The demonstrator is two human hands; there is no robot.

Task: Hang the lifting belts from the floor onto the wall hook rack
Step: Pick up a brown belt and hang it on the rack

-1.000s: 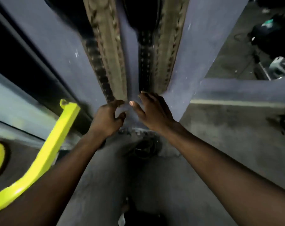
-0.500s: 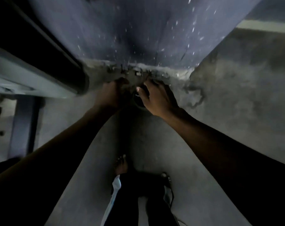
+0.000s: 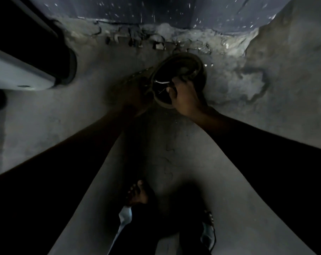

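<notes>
The view has dropped from the wall, where belts already hang, to the floor, so the next pickup seems begun. The right hand (image 3: 185, 100) now closes around the near edge of a curled lifting belt (image 3: 181, 70) lying on the cracked concrete floor (image 3: 174, 153) at the wall's foot. The left hand (image 3: 135, 96) touches its strap end; its grip is lost in shadow. The belt looks stiff, worn leather, with a metal buckle (image 3: 161, 82).

1 coiled lifting belt (image 3: 181, 70) with 1 metal buckle (image 3: 160, 82), 2 hands: left hand (image 3: 135, 96) and right hand (image 3: 186, 97), 2 bare feet (image 3: 137, 194), 1 pale beam (image 3: 18, 70), 1 concrete floor (image 3: 174, 153).
</notes>
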